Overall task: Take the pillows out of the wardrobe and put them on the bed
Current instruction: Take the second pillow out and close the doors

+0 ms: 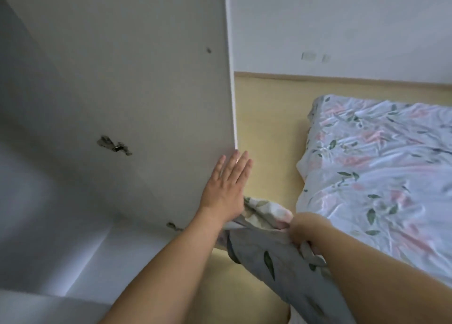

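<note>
My left hand (226, 188) lies flat, fingers spread, against the lower edge of the white wardrobe door (137, 84). My right hand (302, 230) is closed on a floral-print pillow (264, 248), which hangs below and between my arms, its grey-white cover printed with green leaves. The bed (381, 167) lies to the right, covered with a matching pale floral sheet. The pillow is over the wooden floor and is not on the bed. The wardrobe's inside is hidden by the door.
A strip of light wooden floor (269, 128) runs between the wardrobe and the bed. The white wall (342, 25) behind carries two sockets (315, 56). The door has chipped patches (113, 145).
</note>
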Tool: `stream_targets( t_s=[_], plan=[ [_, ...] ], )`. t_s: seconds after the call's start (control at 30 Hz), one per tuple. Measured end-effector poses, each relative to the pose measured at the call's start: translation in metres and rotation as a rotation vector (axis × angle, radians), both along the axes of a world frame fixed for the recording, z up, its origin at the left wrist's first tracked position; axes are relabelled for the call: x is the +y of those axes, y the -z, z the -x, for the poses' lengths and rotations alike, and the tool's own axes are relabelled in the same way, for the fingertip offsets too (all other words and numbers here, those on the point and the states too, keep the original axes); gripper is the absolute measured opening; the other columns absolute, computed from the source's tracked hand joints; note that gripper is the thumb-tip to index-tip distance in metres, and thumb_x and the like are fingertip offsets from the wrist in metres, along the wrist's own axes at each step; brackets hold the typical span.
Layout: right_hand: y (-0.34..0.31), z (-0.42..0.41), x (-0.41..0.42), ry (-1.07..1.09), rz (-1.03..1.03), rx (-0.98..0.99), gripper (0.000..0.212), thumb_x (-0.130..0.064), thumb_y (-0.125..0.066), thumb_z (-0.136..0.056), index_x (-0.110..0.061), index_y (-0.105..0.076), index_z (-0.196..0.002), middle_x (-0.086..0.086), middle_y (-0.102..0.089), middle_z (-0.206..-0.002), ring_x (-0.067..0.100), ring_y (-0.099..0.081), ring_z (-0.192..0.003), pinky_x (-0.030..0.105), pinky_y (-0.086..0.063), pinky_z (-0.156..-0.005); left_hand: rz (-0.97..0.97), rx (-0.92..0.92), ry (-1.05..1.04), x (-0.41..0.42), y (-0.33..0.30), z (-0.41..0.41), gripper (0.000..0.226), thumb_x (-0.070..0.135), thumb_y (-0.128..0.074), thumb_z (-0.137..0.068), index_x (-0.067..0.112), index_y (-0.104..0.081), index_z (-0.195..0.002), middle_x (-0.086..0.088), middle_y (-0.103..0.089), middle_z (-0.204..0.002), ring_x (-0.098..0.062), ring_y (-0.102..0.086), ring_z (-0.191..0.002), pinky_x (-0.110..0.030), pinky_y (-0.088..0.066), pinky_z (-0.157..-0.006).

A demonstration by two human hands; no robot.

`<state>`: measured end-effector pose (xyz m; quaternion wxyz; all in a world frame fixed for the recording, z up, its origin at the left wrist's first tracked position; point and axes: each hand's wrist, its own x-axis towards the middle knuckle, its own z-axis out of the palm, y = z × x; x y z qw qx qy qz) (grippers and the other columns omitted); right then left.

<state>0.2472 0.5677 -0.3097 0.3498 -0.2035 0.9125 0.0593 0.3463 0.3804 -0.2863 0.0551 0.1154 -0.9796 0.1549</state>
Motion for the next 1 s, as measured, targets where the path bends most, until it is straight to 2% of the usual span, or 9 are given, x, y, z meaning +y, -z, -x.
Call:
stream_targets(
  t_s=[0.17, 0.3, 0.47, 0.57, 0.63, 0.7, 0.77, 0.9, 1.0],
  plan=[
    [-0.006, 0.021, 0.044, 0.046, -0.091, 0.085, 0.037, -0.032, -0.049, -0.089, -0.014, -0.059, -0.12, 0.002, -0.063, -0.107, 0.021, -0.062, -0.102, 0.032, -0.05, -0.085, 0.292, -0.196, -0.052, 0.017, -0.024, 0.05, 0.07, 0.025, -0.017, -0.087, 0.007, -0.006, -0.153, -0.013, 0.006, -0.162, -0.033, 0.018, -0.146, -0.052, 0.032, -0.106],
    [-0.008, 0.024, 0.046, 0.109, -0.07, 0.124, 0.039, -0.038, -0.049, -0.091, -0.016, -0.057, -0.121, 0.002, -0.063, -0.112, 0.022, -0.061, -0.105, 0.037, -0.052, -0.09, 0.378, -0.305, -0.192, 0.025, -0.038, 0.062, 0.066, 0.028, -0.02, -0.091, 0.003, -0.015, -0.152, -0.019, -0.01, -0.161, -0.038, 0.004, -0.148, -0.055, 0.02, -0.113],
    [-0.017, 0.039, 0.035, 0.1, 0.0, 0.063, 0.042, -0.042, -0.045, -0.093, -0.017, -0.052, -0.125, 0.002, -0.058, -0.112, 0.022, -0.055, -0.102, 0.031, -0.042, -0.081, 0.583, -0.497, -0.232, 0.027, -0.049, 0.063, 0.051, 0.035, -0.028, -0.096, 0.014, -0.051, -0.137, -0.013, -0.046, -0.146, -0.035, -0.024, -0.143, -0.055, 0.012, -0.115],
    [-0.017, 0.043, 0.032, 0.067, 0.045, 0.132, 0.037, -0.036, -0.045, -0.09, -0.016, -0.056, -0.119, -0.001, -0.053, -0.087, 0.021, -0.052, -0.087, 0.032, -0.04, -0.073, 0.561, -0.537, -0.233, 0.032, -0.051, 0.059, 0.041, 0.035, -0.033, -0.096, 0.023, -0.061, -0.124, -0.006, -0.056, -0.135, -0.032, -0.034, -0.135, -0.055, 0.005, -0.116],
    [-0.014, 0.044, 0.03, 0.07, 0.044, 0.145, 0.037, -0.038, -0.047, -0.088, -0.018, -0.057, -0.117, -0.002, -0.053, -0.087, 0.021, -0.052, -0.087, 0.032, -0.04, -0.072, 0.521, -0.533, -0.249, 0.037, -0.05, 0.057, 0.036, 0.031, -0.038, -0.095, 0.023, -0.063, -0.119, -0.004, -0.061, -0.125, -0.032, -0.04, -0.128, -0.052, -0.008, -0.114],
    [-0.012, 0.044, 0.026, 0.061, 0.04, 0.141, 0.039, -0.042, -0.047, -0.088, -0.019, -0.058, -0.117, -0.002, -0.052, -0.086, 0.021, -0.051, -0.085, 0.032, -0.039, -0.072, 0.483, -0.548, -0.257, 0.041, -0.051, 0.054, 0.028, 0.024, -0.043, -0.091, 0.026, -0.064, -0.109, 0.003, -0.063, -0.101, -0.028, -0.05, -0.11, -0.046, -0.026, -0.097],
    [-0.008, 0.043, 0.022, 0.055, 0.031, 0.105, 0.044, -0.045, -0.048, -0.087, -0.018, -0.056, -0.12, 0.0, -0.054, -0.092, 0.022, -0.05, -0.087, 0.033, -0.039, -0.073, 0.419, -0.557, -0.283, 0.045, -0.053, 0.053, 0.023, 0.019, -0.046, -0.087, 0.029, -0.064, -0.098, 0.006, -0.055, -0.082, -0.021, -0.052, -0.093, -0.039, -0.026, -0.079],
    [-0.001, 0.038, 0.013, -0.001, 0.027, 0.007, 0.05, -0.047, -0.05, -0.086, -0.013, -0.055, -0.123, 0.004, -0.059, -0.103, 0.022, -0.052, -0.09, 0.03, -0.042, -0.078, 0.33, -0.543, -0.329, 0.038, -0.044, 0.041, 0.022, 0.016, -0.049, -0.088, 0.027, -0.063, -0.1, 0.006, -0.063, -0.096, -0.019, -0.057, -0.095, -0.033, -0.033, -0.08],
    [0.0, 0.033, 0.007, -0.072, -0.001, -0.017, 0.051, -0.043, -0.052, -0.087, -0.012, -0.053, -0.127, 0.007, -0.06, -0.119, 0.024, -0.057, -0.104, 0.03, -0.044, -0.085, 0.294, -0.697, -0.346, 0.032, -0.034, 0.028, 0.026, 0.015, -0.05, -0.084, 0.029, -0.063, -0.102, 0.008, -0.062, -0.097, -0.018, -0.057, -0.093, -0.03, -0.037, -0.083]
  ],
)
